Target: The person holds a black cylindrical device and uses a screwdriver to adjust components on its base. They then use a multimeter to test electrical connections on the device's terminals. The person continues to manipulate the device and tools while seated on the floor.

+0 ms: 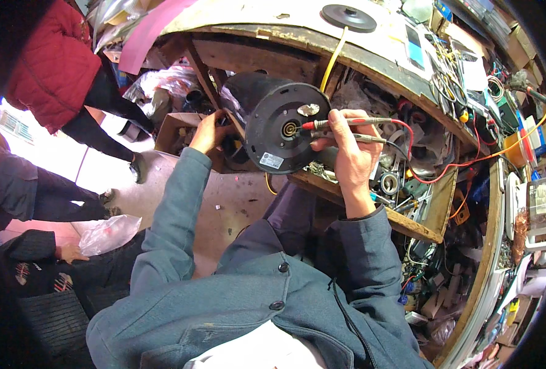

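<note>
The black kettle [270, 117] is tipped beside the table [242, 15], base toward the person, long axis pointing away; the right hand [354, 147], nearer its central socket [290, 129], pinches two probes [380, 120], while the left hand [209, 132] curls alongside, grip unclear.

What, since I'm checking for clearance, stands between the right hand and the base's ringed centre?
Only the two probes that the right hand holds, pointing at the ringed centre of the black base; nothing else visible intervenes. Whether the tips touch, I can't tell.
</note>
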Demonstrator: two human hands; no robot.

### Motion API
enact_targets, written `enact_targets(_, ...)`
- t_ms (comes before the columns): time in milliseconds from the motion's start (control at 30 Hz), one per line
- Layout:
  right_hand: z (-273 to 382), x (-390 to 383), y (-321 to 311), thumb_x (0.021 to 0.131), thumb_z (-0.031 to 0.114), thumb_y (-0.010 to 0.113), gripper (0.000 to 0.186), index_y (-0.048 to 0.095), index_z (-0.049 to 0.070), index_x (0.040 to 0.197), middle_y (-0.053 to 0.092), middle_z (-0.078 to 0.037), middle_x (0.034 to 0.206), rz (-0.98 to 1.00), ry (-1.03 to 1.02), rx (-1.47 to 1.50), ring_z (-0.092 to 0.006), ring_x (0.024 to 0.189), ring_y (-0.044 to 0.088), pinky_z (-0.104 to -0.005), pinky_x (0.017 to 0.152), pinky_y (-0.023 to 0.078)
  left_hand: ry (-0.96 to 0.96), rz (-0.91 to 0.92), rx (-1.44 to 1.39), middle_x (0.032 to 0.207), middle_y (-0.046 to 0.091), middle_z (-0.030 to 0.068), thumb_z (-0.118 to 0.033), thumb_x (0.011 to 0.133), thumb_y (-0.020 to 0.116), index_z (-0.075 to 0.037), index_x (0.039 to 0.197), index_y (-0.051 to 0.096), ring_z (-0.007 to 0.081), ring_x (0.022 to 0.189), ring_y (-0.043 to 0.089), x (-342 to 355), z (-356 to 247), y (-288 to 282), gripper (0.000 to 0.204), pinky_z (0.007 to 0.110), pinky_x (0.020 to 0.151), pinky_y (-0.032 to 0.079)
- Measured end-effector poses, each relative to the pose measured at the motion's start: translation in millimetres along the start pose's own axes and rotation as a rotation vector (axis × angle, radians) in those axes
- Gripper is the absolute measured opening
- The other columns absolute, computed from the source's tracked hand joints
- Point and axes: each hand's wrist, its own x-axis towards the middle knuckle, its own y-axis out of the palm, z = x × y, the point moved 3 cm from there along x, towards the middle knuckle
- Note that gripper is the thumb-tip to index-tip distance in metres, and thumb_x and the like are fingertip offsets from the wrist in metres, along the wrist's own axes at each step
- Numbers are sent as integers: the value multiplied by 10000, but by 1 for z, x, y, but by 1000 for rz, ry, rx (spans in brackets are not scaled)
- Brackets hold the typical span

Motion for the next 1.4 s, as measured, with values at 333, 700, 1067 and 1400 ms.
enact_targets(333, 3, 0, -8, 1041, 110, 691, 138, 683, 2, 1126, 730, -109, 935, 2, 17, 30, -200, 740, 746, -286, 521, 592, 32, -52, 55, 1163, 775, 148, -169, 883, 807, -34, 1311, 691, 224, 991, 750, 4, 1, 1, 463, 367, 819, 606)
enact_targets(700, 7, 4, -20, 974, 79, 714, 197, 699, -14, 1147, 754, -110, 939, 113, 90, -17, -160, 749, 721, -272, 608, 579, 79, -22, -155, 1192, 769, 141, -103, 879, 786, -7, 1333, 683, 221, 1029, 740, 3, 14, 8, 475, 372, 812, 605)
enact_targets(1067, 5, 6, -4, 1005, 152, 768, 165, 714, 0, 1041, 747, -69, 840, 14, 35, -70, -109, 682, 679, -242, 546, 538, 162, -45, -15, 1162, 774, 171, -138, 870, 788, 3, 1318, 684, 245, 997, 756, -2, 9, 9, 481, 380, 811, 611)
enact_targets(1400, 0, 5, 4, 1001, 109, 773, 125, 746, 7, 1068, 767, -49, 874, 67, 1, -112, -83, 702, 685, -225, 580, 543, 18, -12, -166, 1169, 773, 171, -165, 864, 792, 5, 1323, 675, 248, 1014, 757, 9, 52, 11, 503, 389, 795, 619)
